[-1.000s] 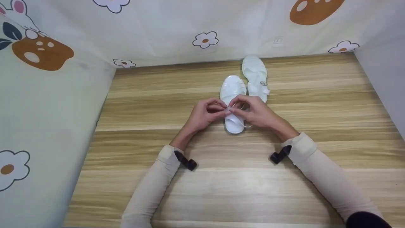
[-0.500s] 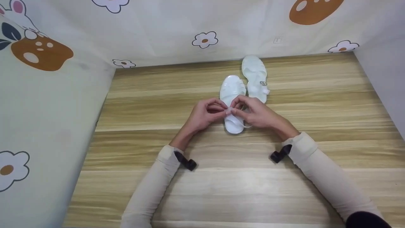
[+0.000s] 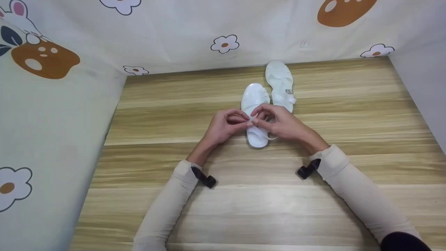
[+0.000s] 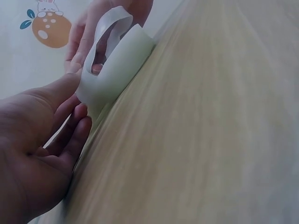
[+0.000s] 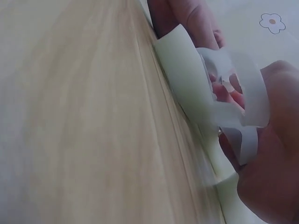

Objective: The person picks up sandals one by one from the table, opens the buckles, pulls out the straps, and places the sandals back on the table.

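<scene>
- The left hand [image 3: 223,127] sits on the left side of the near white sandal [image 3: 256,115]. Its fingers are curled, and the tips pinch the sandal's thin strap [image 3: 251,120].
- The near white sandal lies on the wooden table [image 3: 244,202], right between the two hands. Its long way runs from the person toward the far wall, with the heel end closest to the person.
- The strap loops up over the heel end, and both hands meet there, so neither one is nearer.
- The right hand [image 3: 284,123] is on the right side. Its fingers are bent too, and they pinch the same strap.
- The other white sandal [image 3: 279,82] lies just beside the near one, farther back and to the right. No hand touches it.
</scene>
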